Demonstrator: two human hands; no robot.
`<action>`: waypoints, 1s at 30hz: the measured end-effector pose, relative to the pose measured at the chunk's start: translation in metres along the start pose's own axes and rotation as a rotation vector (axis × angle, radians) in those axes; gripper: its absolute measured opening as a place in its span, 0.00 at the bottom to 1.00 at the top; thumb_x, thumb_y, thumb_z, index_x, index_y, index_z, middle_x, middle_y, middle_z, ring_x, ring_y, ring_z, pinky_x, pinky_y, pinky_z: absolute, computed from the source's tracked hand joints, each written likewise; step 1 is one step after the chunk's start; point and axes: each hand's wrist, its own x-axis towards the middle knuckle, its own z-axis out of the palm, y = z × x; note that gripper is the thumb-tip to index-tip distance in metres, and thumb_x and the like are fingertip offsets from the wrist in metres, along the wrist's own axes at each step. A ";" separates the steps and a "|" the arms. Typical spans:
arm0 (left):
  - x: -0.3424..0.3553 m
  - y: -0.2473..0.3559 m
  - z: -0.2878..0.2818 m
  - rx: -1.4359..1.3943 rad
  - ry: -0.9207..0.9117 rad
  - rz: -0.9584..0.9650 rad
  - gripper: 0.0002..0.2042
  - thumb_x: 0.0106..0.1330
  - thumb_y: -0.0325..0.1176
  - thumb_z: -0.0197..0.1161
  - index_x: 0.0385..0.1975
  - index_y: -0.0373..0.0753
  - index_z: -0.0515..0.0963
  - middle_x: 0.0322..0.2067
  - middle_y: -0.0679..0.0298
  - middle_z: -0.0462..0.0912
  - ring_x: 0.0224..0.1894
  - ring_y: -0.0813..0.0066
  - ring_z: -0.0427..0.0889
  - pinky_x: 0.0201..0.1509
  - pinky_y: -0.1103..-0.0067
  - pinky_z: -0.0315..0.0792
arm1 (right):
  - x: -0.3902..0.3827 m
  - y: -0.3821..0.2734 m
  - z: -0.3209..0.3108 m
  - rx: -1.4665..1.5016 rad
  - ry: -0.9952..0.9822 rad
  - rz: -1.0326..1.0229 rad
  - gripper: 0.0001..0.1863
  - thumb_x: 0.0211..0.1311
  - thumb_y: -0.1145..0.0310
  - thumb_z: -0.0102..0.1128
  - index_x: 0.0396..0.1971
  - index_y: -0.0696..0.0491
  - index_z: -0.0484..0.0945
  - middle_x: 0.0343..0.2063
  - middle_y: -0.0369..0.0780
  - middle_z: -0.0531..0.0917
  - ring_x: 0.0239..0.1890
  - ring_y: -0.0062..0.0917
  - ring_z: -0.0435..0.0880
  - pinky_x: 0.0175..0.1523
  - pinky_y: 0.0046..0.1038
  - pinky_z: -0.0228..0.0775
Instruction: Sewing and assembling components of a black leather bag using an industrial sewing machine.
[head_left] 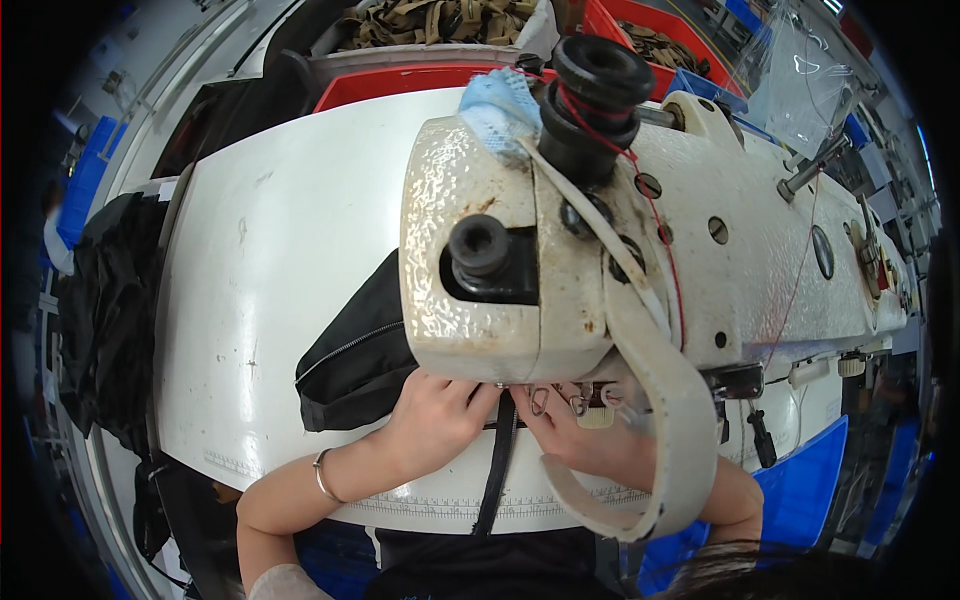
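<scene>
Both bare hands were in close at the head of a sewing machine [470,345], one on either side of a narrow black strip [497,470]. The strip ran from beneath the head toward the near edge of the surface [270,250], crossing the ruler markings there. It looked like zipper tape, though the detail was too small to be sure.

Left hand [435,420]: fingers curled in toward the strip's far end, a bracelet [327,476] at the wrist. Right hand [575,435]: fingers angled in from the other side, partly behind a curved off-white band [695,420]. Fingertips of both were largely masked by the machine; could not tell whether either pinched the strip or merely pressed it flat.

A black fabric piece [350,385] with a zip line across it lay on the surface left of the head, its right part hidden beneath the machine and behind the left hand. Whether it joined the strip could not be made out.

Step in hand, as judged: lining up the strip at the stitching point. The next move seemed to call for an even, straight feed, fingertips kept clear of the needle area, the strip's loose length free of twists. Needle and presser foot were not readable from this angle, so whether stitching was under way stayed open.

Red thread [672,270] ran down the machine's front.
</scene>
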 end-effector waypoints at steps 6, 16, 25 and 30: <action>-0.009 -0.008 0.007 -0.039 -0.089 -0.054 0.12 0.42 0.26 0.60 0.30 0.34 0.77 0.31 0.56 0.75 0.37 0.60 0.76 0.40 0.70 0.72 | 0.001 0.003 -0.003 -0.215 -0.117 -0.156 0.25 0.48 0.71 0.52 0.50 0.64 0.74 0.40 0.45 0.78 0.41 0.31 0.77 0.47 0.32 0.74; 0.000 -0.010 0.013 -0.170 0.057 -0.125 0.09 0.43 0.24 0.60 0.27 0.33 0.77 0.29 0.55 0.77 0.32 0.57 0.78 0.32 0.68 0.74 | -0.005 0.006 0.005 0.013 -0.221 -0.031 0.18 0.59 0.66 0.54 0.51 0.48 0.73 0.49 0.36 0.77 0.51 0.25 0.77 0.57 0.27 0.69; 0.009 -0.003 0.001 0.019 0.066 -0.087 0.10 0.41 0.24 0.60 0.27 0.34 0.76 0.29 0.57 0.75 0.35 0.59 0.76 0.37 0.69 0.73 | -0.003 0.012 -0.010 0.329 0.033 0.343 0.20 0.54 0.63 0.53 0.49 0.42 0.78 0.43 0.32 0.81 0.45 0.23 0.78 0.46 0.29 0.73; 0.005 -0.006 0.004 -0.056 0.045 -0.095 0.08 0.45 0.23 0.63 0.27 0.35 0.77 0.30 0.58 0.76 0.35 0.59 0.76 0.39 0.68 0.73 | -0.010 0.011 0.005 0.040 0.034 0.209 0.21 0.45 0.64 0.58 0.44 0.45 0.79 0.37 0.35 0.82 0.44 0.27 0.76 0.38 0.32 0.75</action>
